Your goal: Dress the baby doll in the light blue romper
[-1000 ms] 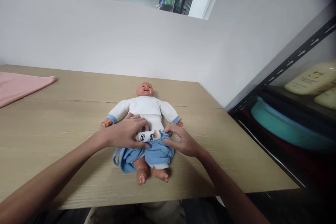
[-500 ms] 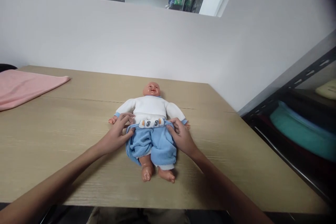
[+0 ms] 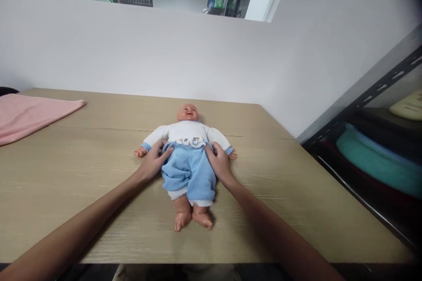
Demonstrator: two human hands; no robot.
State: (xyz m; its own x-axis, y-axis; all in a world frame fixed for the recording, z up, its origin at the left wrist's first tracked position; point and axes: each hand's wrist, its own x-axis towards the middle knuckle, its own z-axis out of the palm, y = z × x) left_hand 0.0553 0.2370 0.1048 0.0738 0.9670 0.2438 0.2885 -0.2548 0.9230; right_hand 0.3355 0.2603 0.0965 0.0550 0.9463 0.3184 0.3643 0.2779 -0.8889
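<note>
A baby doll [image 3: 188, 113] lies on its back on the wooden table [image 3: 82, 175], head pointing away from me. It wears a white top with blue cuffs and fluffy blue trousers [image 3: 189, 170] with a patterned bib at the chest. My left hand [image 3: 154, 161] pinches the trousers' waist on the doll's left side in view. My right hand [image 3: 218, 162] grips the same waist on the other side. The doll's bare feet stick out towards me.
A pink cloth [image 3: 29, 112] lies at the table's far left. A white wall runs behind the table. A dark metal shelf [image 3: 369, 96] stands at the right, holding a teal basin [image 3: 376, 160] and a pale bottle [image 3: 409, 105].
Both hands have drawn the blue trousers up from the doll's thighs to its chest. The waistband now covers the white belly, and my hands sit higher on the doll's sides.
</note>
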